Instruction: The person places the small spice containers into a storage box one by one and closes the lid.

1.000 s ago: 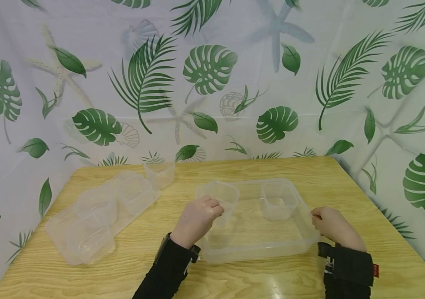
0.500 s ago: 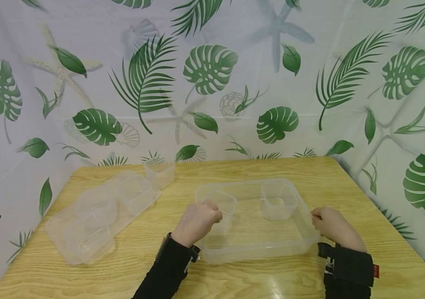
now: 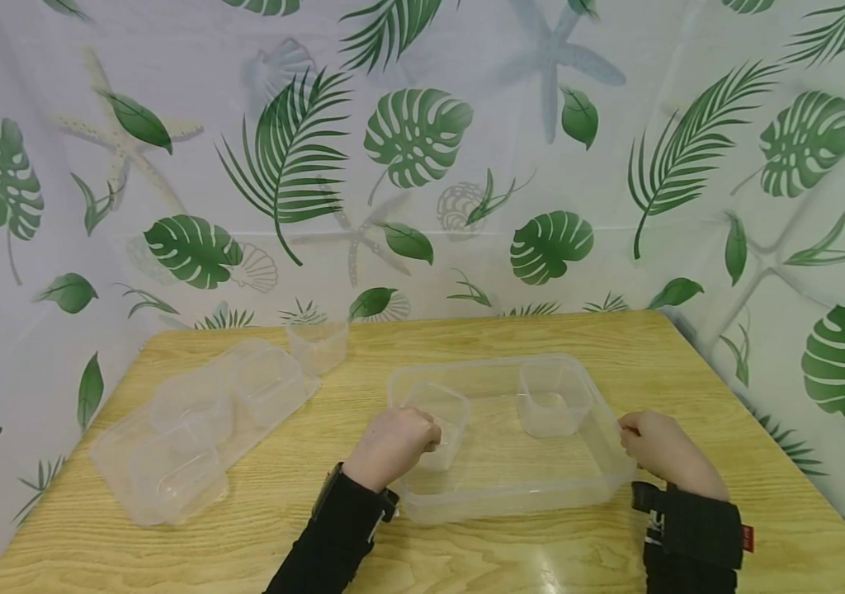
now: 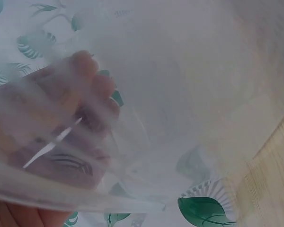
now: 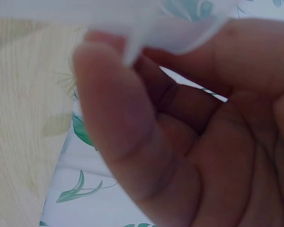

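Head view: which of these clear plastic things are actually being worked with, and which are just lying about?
In hand:
left hand grips small tub
right hand pinches tray rim
second tub sits inside the tray

Lying about:
stacked lids and tubs
lone cup
table

between our hands (image 3: 393, 441) the clear tray (image 3: 512, 495) has open floor; two small cups (image 3: 552, 400) block its far corners. left of our left hand, bare tabletop (image 3: 296, 487) runs to a pile of lids (image 3: 192, 429).
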Motion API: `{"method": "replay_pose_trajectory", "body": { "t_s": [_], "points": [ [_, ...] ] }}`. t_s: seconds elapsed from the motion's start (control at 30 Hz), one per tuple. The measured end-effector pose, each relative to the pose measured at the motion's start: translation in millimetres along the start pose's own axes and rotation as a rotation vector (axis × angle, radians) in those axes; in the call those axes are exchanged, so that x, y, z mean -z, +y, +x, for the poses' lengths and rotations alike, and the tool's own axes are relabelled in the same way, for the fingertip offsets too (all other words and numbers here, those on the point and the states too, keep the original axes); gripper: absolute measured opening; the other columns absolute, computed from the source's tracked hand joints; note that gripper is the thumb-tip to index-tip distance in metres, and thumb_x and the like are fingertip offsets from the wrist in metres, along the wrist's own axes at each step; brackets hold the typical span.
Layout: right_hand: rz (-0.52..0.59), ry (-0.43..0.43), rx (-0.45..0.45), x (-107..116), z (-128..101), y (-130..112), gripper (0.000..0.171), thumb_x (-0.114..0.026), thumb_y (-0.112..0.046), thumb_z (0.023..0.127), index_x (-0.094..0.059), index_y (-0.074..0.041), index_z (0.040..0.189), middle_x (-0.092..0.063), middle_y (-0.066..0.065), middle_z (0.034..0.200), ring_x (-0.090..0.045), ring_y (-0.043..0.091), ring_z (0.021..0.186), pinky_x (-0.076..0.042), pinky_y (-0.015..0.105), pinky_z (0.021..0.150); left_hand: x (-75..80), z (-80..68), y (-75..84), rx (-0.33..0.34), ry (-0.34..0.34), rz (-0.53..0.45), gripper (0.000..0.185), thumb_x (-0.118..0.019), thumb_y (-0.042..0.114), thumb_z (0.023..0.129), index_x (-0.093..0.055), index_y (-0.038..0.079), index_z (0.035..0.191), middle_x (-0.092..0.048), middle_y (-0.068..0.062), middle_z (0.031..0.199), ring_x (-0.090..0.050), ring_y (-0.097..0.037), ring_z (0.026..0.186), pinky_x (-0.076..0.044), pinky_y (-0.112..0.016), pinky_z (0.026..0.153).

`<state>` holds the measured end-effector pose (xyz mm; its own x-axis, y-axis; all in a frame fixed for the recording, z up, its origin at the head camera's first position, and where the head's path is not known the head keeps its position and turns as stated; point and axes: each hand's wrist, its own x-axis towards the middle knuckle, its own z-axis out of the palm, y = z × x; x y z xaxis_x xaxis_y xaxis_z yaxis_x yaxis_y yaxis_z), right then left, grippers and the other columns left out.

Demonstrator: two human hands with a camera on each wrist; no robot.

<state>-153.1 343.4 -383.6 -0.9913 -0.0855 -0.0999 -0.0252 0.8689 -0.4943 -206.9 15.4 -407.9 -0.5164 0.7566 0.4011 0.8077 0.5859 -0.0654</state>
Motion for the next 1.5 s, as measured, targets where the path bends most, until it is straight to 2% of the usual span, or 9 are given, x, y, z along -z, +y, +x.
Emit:
{"method": "replay_pose_trajectory", "body": {
  "t_s": [0.2,0.33,0.47,0.67,0.87,1.07,1.2,1.3,1.5],
  "points": [
    [0.015,0.001,-0.006,-0.8,-1.9,1.1,0.025,-0.041,-0.002,0.09,-0.047,-0.007,0.067,-0.039,0.001,0.058,-0.036,0.015,0.048,-0.032,0.029,0.046,0.0,-0.1,-0.8,0.018,-0.049,-0.038,0.035,-0.065,0.009,0.08,-0.043,0.019,0.055,-0.032,0.007,0.056,-0.028,-0.003,0.053,-0.019,-0.015,0.051],
    [0.028,-0.003,-0.003,-1.6,-3.1,2.0,0.024,-0.041,-0.001,0.09,-0.048,-0.006,0.068,-0.041,0.002,0.06,-0.036,0.015,0.048,-0.032,0.029,0.046,1.4,-2.4,-3.0,0.043,-0.072,-0.069,0.008,-0.071,0.017,0.074,-0.064,0.015,0.07,-0.055,0.005,0.066,-0.051,-0.006,0.059,-0.039,-0.014,0.053],
    [0.022,-0.003,-0.006,-1.8,-1.7,1.8,0.023,-0.04,-0.001,0.09,-0.048,-0.005,0.069,-0.041,0.002,0.06,-0.036,0.015,0.049,-0.032,0.029,0.046,5.9,-7.5,-5.1,0.098,-0.073,-0.082,0.025,-0.069,0.021,0.077,-0.05,0.017,0.06,-0.042,0.007,0.059,-0.04,-0.006,0.05,-0.032,-0.017,0.048],
    [0.033,0.003,0.003,-1.5,-0.8,0.6,0.025,-0.039,-0.001,0.09,-0.047,-0.006,0.067,-0.039,0.001,0.058,-0.035,0.015,0.048,-0.032,0.029,0.046,7.5,-15.2,-7.4,0.046,-0.084,0.001,0.035,-0.064,0.031,0.08,-0.046,0.021,0.053,-0.036,0.008,0.056,-0.036,-0.006,0.048,-0.033,-0.02,0.051],
    [0.025,0.003,0.001,0.4,-0.9,1.5,0.022,-0.04,-0.001,0.09,-0.051,-0.004,0.071,-0.042,0.002,0.061,-0.036,0.015,0.049,-0.032,0.029,0.046,15.3,-10.8,-5.5,0.004,-0.219,0.061,0.028,-0.06,0.038,0.082,-0.059,0.02,0.06,-0.053,0.004,0.068,-0.055,-0.014,0.067,-0.041,-0.044,0.086],
    [0.021,0.009,0.013,2.0,-1.4,2.2,0.023,-0.04,-0.002,0.09,-0.05,-0.004,0.07,-0.041,0.002,0.06,-0.037,0.015,0.049,-0.033,0.029,0.046,24.0,6.6,-4.5,-0.063,-0.357,-0.005,0.028,-0.058,0.042,0.082,-0.061,0.02,0.067,-0.056,0.005,0.071,-0.053,-0.011,0.062,-0.038,-0.028,0.063],
    [0.019,0.017,0.025,2.5,-0.6,2.3,0.025,-0.039,-0.002,0.09,-0.048,-0.004,0.067,-0.04,0.001,0.059,-0.036,0.015,0.048,-0.032,0.028,0.046,26.9,21.4,-5.2,0.001,-0.52,-0.106,0.034,-0.054,0.047,0.083,-0.067,0.016,0.084,-0.061,0.005,0.085,-0.057,-0.011,0.075,-0.04,-0.036,0.08],
    [0.022,0.013,0.022,1.9,-0.7,1.6,0.024,-0.04,-0.002,0.09,-0.048,-0.004,0.068,-0.041,0.002,0.06,-0.037,0.015,0.049,-0.033,0.029,0.046,28.7,31.8,-6.4,0.041,-0.619,-0.133,0.043,-0.051,0.052,0.083,-0.067,0.016,0.099,-0.062,0.005,0.101,-0.057,-0.012,0.092,-0.028,-0.054,0.094],
    [0.026,0.009,0.003,1.5,-1.6,0.7,0.021,-0.04,-0.001,0.09,-0.051,-0.003,0.072,-0.045,0.003,0.063,-0.04,0.016,0.051,-0.034,0.03,0.046,28.8,49.0,-9.0,0.027,-0.692,-0.136,0.039,-0.051,0.052,0.083,-0.06,0.017,0.07,-0.051,0.011,0.068,-0.044,-0.005,0.058,-0.036,-0.039,0.085]
  ]
}}
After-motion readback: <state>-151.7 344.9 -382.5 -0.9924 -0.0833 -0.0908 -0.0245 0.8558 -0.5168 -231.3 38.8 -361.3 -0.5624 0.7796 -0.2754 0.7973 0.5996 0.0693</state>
